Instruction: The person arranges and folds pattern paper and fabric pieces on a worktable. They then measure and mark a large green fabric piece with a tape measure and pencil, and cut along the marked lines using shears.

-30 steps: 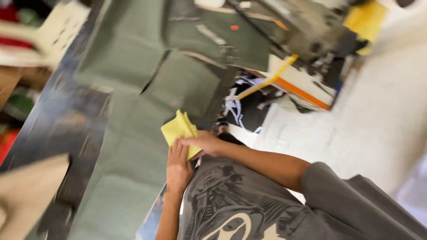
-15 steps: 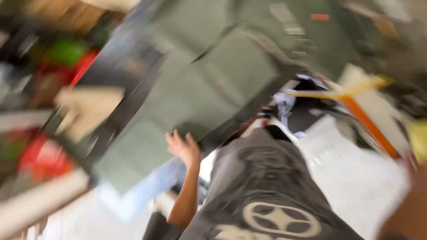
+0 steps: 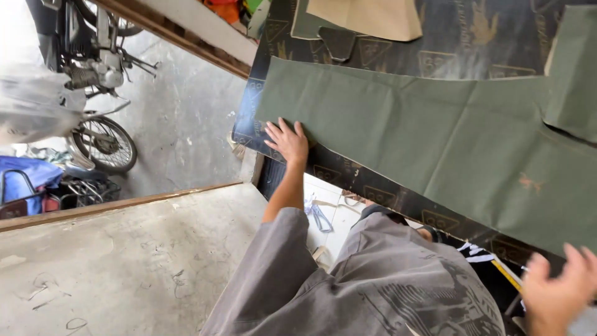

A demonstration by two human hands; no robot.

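Dressed in a loose grey short-sleeved T-shirt (image 3: 373, 280) with a darker grey printed graphic on the front; forearms bare below wide, creased sleeves (image 3: 280, 249).

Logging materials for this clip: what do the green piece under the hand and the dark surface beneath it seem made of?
Green piece: looks like woven cloth, matte, lying flat with thin cut edges, under the left hand. Dark surface: probably a printed plastic or vinyl sheet, slightly glossy with a repeating pattern; its exact material is unclear.
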